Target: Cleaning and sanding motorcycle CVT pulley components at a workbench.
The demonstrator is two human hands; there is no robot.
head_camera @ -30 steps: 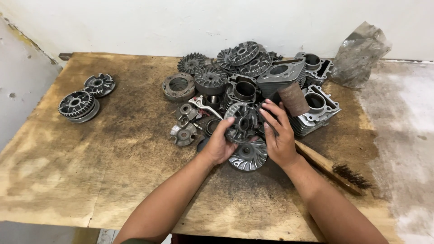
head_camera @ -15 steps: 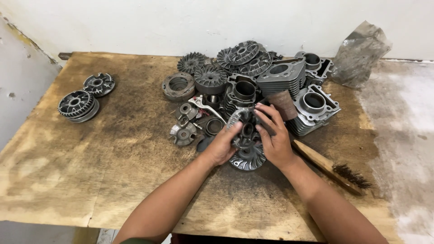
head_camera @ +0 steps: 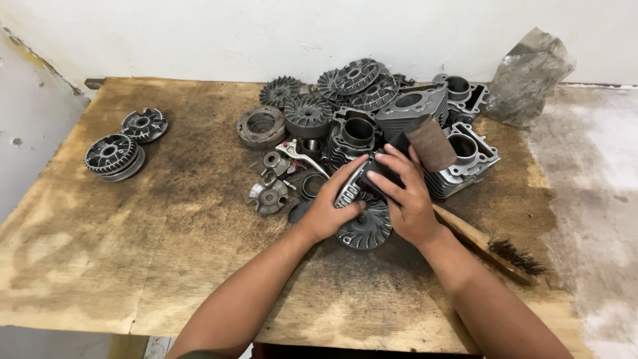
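My left hand (head_camera: 330, 209) grips a round finned metal disc (head_camera: 354, 184), tilted up on its edge above the wooden table (head_camera: 166, 233). My right hand (head_camera: 409, 199) rests on the disc's dark face and holds a folded strip of brown sandpaper (head_camera: 430, 143) that sticks up behind the fingers. Just below both hands, a second finned disc (head_camera: 365, 231) lies flat on the table. Part of the held disc is hidden by my fingers.
A heap of grey engine parts (head_camera: 372, 113), cylinders and finned discs, fills the table's back centre. Two wheel-like discs (head_camera: 113, 154) sit apart at the left. A wire brush (head_camera: 492, 246) lies by my right forearm. A crumpled plastic bag (head_camera: 528, 76) leans at the back right.
The held disc has been tipped from nearly flat up onto its edge. My right hand has slid across its face with the sandpaper.
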